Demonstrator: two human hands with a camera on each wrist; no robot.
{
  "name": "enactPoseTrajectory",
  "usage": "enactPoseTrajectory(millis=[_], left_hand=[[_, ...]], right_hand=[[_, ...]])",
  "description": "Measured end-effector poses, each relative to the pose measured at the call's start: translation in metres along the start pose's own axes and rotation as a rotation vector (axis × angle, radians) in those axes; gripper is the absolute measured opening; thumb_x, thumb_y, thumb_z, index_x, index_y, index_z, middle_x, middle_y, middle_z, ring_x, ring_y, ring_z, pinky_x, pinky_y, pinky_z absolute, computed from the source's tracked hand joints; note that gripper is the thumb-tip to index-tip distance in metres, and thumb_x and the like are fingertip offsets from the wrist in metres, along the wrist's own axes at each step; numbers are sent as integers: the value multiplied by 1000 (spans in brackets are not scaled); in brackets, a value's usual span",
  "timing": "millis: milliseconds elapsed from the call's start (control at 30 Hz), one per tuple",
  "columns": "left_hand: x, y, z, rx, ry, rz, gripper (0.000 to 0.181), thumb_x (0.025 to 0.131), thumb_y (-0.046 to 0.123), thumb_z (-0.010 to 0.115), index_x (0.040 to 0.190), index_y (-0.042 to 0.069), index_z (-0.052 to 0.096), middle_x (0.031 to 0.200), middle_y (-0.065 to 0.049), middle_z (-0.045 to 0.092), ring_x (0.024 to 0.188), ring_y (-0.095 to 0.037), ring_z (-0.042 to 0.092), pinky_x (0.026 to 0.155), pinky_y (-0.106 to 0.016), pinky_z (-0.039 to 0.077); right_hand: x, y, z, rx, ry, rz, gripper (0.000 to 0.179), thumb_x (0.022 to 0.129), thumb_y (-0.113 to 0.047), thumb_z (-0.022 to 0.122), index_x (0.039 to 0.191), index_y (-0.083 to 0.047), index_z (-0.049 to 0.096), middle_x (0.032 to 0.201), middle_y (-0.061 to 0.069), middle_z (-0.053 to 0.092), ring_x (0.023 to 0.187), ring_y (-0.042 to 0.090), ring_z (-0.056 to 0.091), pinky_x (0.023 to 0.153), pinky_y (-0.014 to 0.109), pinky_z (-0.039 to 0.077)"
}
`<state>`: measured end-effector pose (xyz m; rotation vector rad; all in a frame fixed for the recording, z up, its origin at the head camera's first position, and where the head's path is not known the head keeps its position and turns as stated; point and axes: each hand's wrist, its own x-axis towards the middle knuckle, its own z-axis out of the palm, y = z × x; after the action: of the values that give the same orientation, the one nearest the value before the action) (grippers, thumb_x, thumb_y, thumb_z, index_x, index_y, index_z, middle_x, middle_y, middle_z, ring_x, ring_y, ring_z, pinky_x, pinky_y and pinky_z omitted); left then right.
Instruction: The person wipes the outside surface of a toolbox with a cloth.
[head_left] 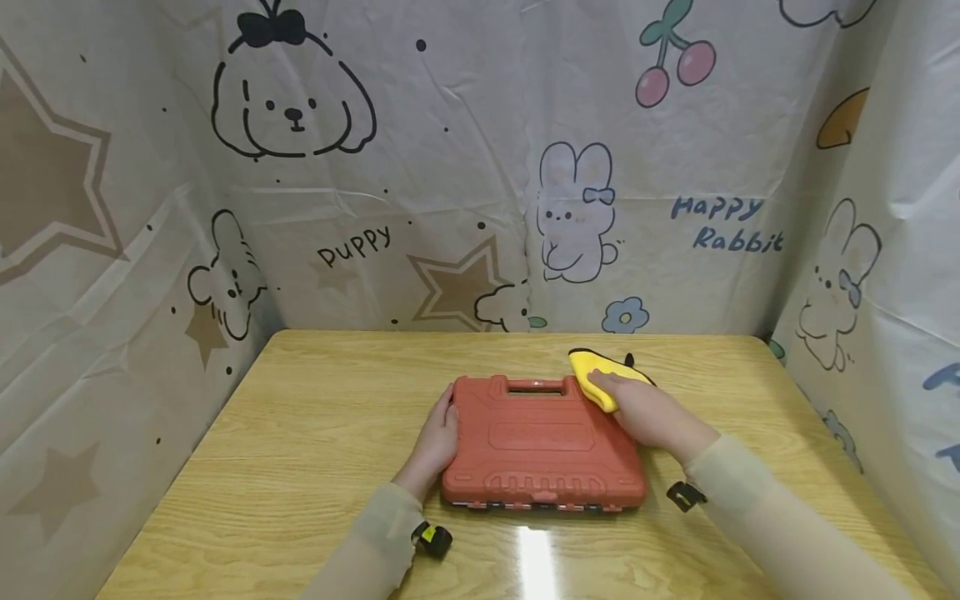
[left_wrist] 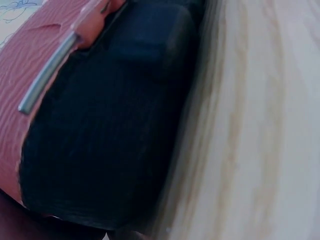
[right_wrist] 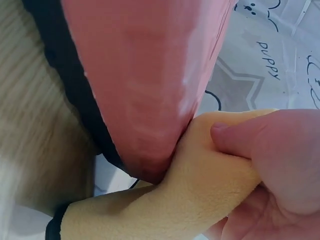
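A red plastic carrying case (head_left: 543, 454) with a handle slot along its far edge lies on the wooden table. My left hand (head_left: 436, 442) grips its left side; in the left wrist view, the case's dark lower half (left_wrist: 100, 145) and a metal pin (left_wrist: 47, 75) at the seam show, while most of the hand is hidden. At the far right corner, my right hand (head_left: 651, 412) holds a yellow cloth (head_left: 587, 367) with black edging. The right wrist view has the thumb pressing the soft cloth (right_wrist: 200, 185), which is folded against the case's corner.
The light wooden table (head_left: 315, 417) extends around the case. Printed fabric (head_left: 450, 167) hangs behind it and along both sides. A black strap end (head_left: 433, 540) sticks out at the left wrist, and another black strap piece (head_left: 686, 497) at the right.
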<state>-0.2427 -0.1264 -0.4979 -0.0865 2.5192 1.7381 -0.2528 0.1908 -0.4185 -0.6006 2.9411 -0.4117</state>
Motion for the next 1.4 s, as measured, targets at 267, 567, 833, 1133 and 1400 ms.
enactPoseTrajectory(millis=[267,567,833,1133,1400], left_hand=[[0,1,1,-10,0,8,53,114,16,27,165,6,18,169,-22,21,157,-42,16,128,-59,15],[1,-1,1,-11,5,8,53,114,16,27,165,5,19,169,-23,22,157,-42,17,128,-59,15],[0,0,0,-16,4,6,53,114,16,27,165,5,18,169,-23,20,157,-43,16,128,-59,15],[-1,0,2,-4,9,3,53,113,16,27,165,5,19,169,-23,21,157,-43,17,128,-59,16],[1,-2,1,1,13,7,53,114,17,27,165,5,20,169,-24,22,156,-44,18,127,-60,17]], right_hand=[[-20,-6,4,-24,3,-21,53,102,1,52,155,-5,46,153,24,52,142,43,48,115,58,42],[-45,-17,11,-93,-2,-68,59,95,6,60,152,-3,49,155,21,50,141,41,50,109,56,48],[-67,-24,16,-108,0,-86,64,90,7,68,151,-3,50,156,18,51,141,39,51,105,54,53],[-90,-31,21,-95,20,-85,71,84,14,69,151,-6,52,156,14,51,141,40,52,94,50,58],[-102,-32,29,-106,77,-108,70,84,16,64,150,-8,55,154,12,54,138,38,55,99,52,56]])
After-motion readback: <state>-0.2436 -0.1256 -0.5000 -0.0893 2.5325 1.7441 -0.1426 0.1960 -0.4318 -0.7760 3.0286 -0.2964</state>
